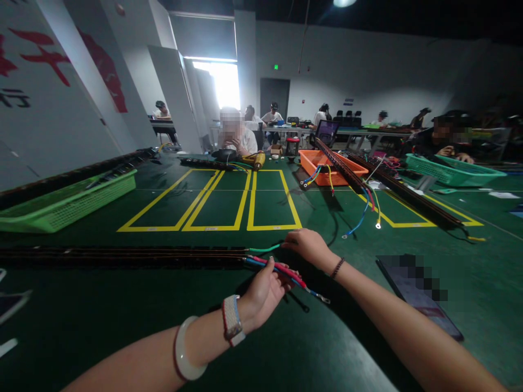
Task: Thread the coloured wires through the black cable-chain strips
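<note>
A long black cable harness [163, 257] lies across the table from the left edge. Loose wires come out of its right end. My left hand [267, 291] is palm up, its thumb pressed over the red wires [288, 268] and a blue wire [255, 262]. A metal ring terminal [324, 299] tips the bundle past my fingers. Above it, my right hand [308, 247] closes around the end of a green wire [263, 250], whose tip is hidden by the fingers. Below the left fingers a dark terminal [305, 308] shows near the table.
A phone-like dark slab [420, 299] lies at right. Yellow-taped rectangles [275, 227] mark the green table. Beyond stand an orange basket [335, 173] with harnesses across it, a green basket [81, 201] at left and a teal basket [453, 171] at right. Several people sit farther back.
</note>
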`<state>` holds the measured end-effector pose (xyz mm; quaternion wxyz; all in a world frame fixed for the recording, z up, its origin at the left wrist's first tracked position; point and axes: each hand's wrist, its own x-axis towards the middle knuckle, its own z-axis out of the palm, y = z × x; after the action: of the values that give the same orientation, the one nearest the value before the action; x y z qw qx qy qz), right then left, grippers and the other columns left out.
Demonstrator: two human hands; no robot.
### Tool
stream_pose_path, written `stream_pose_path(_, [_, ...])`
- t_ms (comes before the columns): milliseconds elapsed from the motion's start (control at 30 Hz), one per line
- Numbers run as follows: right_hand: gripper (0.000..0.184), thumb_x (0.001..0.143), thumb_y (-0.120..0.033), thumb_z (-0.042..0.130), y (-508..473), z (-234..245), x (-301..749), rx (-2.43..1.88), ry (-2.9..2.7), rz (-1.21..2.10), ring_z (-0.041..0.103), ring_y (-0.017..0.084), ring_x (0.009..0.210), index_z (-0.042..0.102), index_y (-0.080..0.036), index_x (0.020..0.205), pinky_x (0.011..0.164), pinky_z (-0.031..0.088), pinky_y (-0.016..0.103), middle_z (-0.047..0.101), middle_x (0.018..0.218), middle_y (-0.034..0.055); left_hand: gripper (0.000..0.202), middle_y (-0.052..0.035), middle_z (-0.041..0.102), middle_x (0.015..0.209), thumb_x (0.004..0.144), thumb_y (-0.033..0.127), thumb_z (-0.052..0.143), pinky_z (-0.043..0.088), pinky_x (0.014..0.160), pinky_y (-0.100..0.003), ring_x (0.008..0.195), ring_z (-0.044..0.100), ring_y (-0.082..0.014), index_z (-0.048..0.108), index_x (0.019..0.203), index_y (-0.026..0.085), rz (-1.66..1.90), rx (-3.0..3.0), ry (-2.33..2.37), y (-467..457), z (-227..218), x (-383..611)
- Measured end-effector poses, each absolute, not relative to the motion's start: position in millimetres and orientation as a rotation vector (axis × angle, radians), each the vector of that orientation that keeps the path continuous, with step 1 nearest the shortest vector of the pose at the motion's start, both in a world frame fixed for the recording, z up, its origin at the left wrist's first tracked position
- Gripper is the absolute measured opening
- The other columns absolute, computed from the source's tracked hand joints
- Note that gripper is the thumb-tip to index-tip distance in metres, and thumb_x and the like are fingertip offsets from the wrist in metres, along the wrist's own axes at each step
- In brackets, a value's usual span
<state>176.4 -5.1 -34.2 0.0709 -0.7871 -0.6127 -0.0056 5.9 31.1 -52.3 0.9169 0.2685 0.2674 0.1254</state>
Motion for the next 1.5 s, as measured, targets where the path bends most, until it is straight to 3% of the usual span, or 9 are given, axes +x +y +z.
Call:
stream_pose_path(133, [0.028,0.089,-0.042,0.053,0,-45,182,-2.265,-1.818,-0.067,0.057,0.016,0.086,0.067,-0.018,0.091,0.074,0.037,0.023,0.063,0.087,0.0054,0.027,-0.0128,0.062,0.092,0.092,0.034,0.036,0.041,0.091,-0.037,0.096,0.058,-0.0206,0.05,0.083,0.013,0.27,0.543,0.541,30,-49,6])
stream_pose_path(333, [0.026,0.087,-0.041,0.055,-2,-48,184,-2.224,-1.843,-0.015,0.056,0.016,0.082,0.067,-0.018,0.086,0.069,0.037,0.023,0.063,0.084,0.0044,0.027,-0.013,0.062,0.092,0.091,0.035,0.038,0.042,0.09,-0.036,0.094,0.059,-0.0206,0.051,0.086,0.012,0.251,0.555,0.562,30,-48,6])
stream_pose_path(500, [0.029,0.081,-0.04,0.062,-9,-25,177,-2.172,-1.819,0.247,0.057,0.015,0.075,0.064,-0.019,0.101,0.061,0.037,0.022,0.064,0.085,0.0033,0.031,-0.0146,0.062,0.097,0.092,0.038,0.036,0.042,0.091,-0.036,0.096,0.059,-0.021,0.052,0.092,0.011,0.246,0.544,0.542,31,-52,6])
stream_pose_path(600, [0.03,0.082,-0.044,0.059,-17,-4,167,-2.218,-1.782,0.312,0.055,0.013,0.065,0.065,-0.016,0.089,0.054,0.034,0.021,0.064,0.077,0.0032,0.031,-0.0148,0.061,0.102,0.092,0.036,0.036,0.041,0.094,-0.036,0.099,0.058,-0.0208,0.053,0.098,0.01,0.238,0.554,0.499,31,-51,5])
stream_pose_path(733, [0.045,0.085,-0.054,0.048,-27,11,156,-2.312,-1.984,0.518,0.048,0.011,0.051,0.065,-0.015,0.07,0.046,0.027,0.022,0.06,0.061,0.0036,0.031,-0.0137,0.061,0.105,0.092,0.034,0.038,0.041,0.096,-0.037,0.098,0.059,-0.0206,0.051,0.105,0.01,0.246,0.553,0.454,32,-53,5])
stream_pose_path(1000, [0.042,0.088,-0.048,0.044,-26,5,158,-2.255,-2.114,0.698,0.045,0.009,0.047,0.068,-0.016,0.077,0.046,0.027,0.021,0.058,0.056,0.0017,0.037,-0.0159,0.061,0.103,0.091,0.041,0.036,0.042,0.096,-0.038,0.095,0.06,-0.0209,0.051,0.102,0.009,0.223,0.531,0.514,35,-54,7])
stream_pose_path(1267, [0.037,0.087,-0.05,0.047,-22,6,161,-2.474,-1.977,0.215,0.057,0.016,0.064,0.069,-0.021,0.081,0.052,0.031,0.023,0.064,0.072,0.0051,0.04,-0.0172,0.061,0.109,0.092,0.041,0.035,0.043,0.095,-0.038,0.098,0.06,-0.0217,0.05,0.109,0.008,0.223,0.569,0.496,34,-52,6])
stream_pose_path(1500, [0.053,0.081,-0.067,0.045,-18,-6,165,-2.581,-1.829,0.269,0.06,0.019,0.065,0.069,-0.02,0.077,0.053,0.035,0.024,0.064,0.072,0.0073,0.036,-0.0177,0.064,0.097,0.093,0.037,0.035,0.044,0.093,-0.036,0.095,0.062,-0.021,0.055,0.087,0.008,0.251,0.564,0.534,31,-45,4])
